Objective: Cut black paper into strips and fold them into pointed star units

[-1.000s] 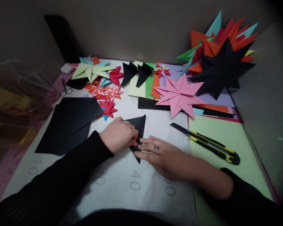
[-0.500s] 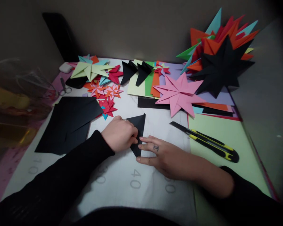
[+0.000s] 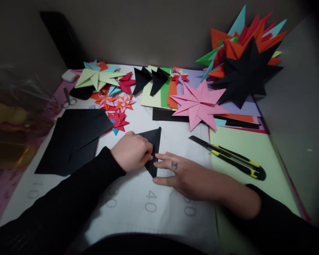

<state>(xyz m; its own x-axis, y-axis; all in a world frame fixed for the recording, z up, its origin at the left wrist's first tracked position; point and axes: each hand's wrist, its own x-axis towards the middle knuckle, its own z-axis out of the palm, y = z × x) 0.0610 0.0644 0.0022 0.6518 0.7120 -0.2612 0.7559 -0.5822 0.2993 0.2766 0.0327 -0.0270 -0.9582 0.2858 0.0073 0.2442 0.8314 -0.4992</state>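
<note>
A folded piece of black paper point(image 3: 155, 141) lies flat on the white sheet in front of me, with one corner pointing up and away. My left hand point(image 3: 131, 150) is curled into a fist and presses down on its left part, which it hides. Fingers stretched and spread, my right hand point(image 3: 183, 173) rests with its tips along the paper's right edge. To the right lies a black and yellow utility knife point(image 3: 228, 157) with its blade out. On the left is a pile of black paper sheets point(image 3: 71, 141).
Several small folded paper stars point(image 3: 118, 120) lie at the back left, near scissors point(image 3: 67, 99). Two black folded pieces point(image 3: 159, 80) sit at the back. A pink paper star point(image 3: 199, 104) lies on coloured sheets, beside a black star point(image 3: 251, 76) on a stack against the wall.
The whole view has shifted slightly, so things appear a little farther left. Both hands keep nearly the same place on the black paper.
</note>
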